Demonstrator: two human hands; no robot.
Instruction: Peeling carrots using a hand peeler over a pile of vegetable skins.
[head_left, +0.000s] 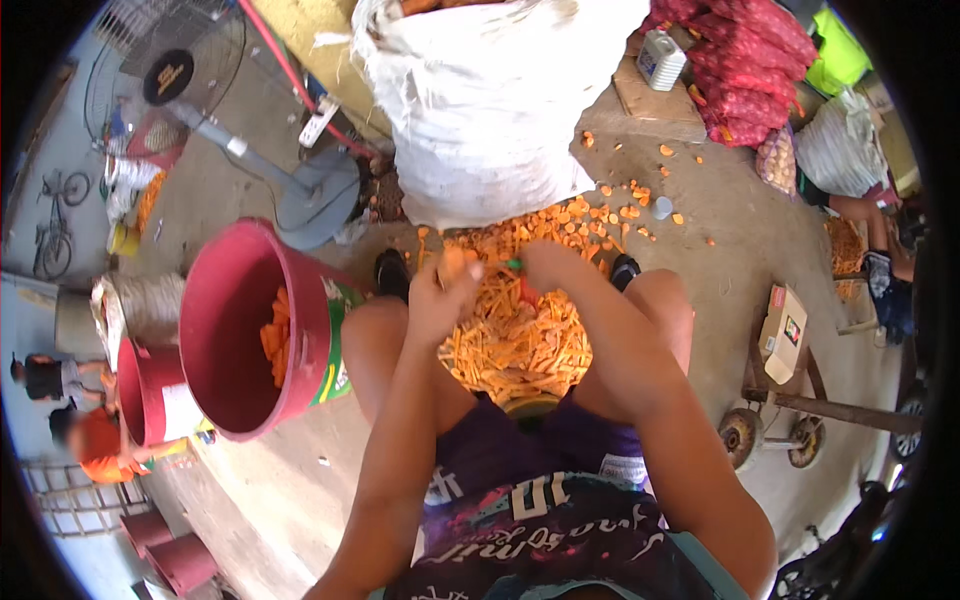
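My left hand (439, 304) grips a peeled carrot (452, 264), its far end pointing up and away from me. Close to it on the right is my right hand (551, 266), blurred and closed around a small hand tool with a green part (514, 264); the tool's exact shape cannot be made out. Beneath both hands, a thick heap of carrot peelings (517, 345) fills the space between my knees. Cut carrot ends (577, 217) lie scattered beyond. Something red (529, 291) shows below the right hand, partly hidden.
A large white sack (487, 112) stands right in front, with carrots at its mouth. To my left is a red bucket (225, 322) with carrot pieces (277, 337) inside. A pedestal fan (247, 150), a wooden cart (780, 397) and red mesh sacks (742, 67) stand around. Other people sit nearby.
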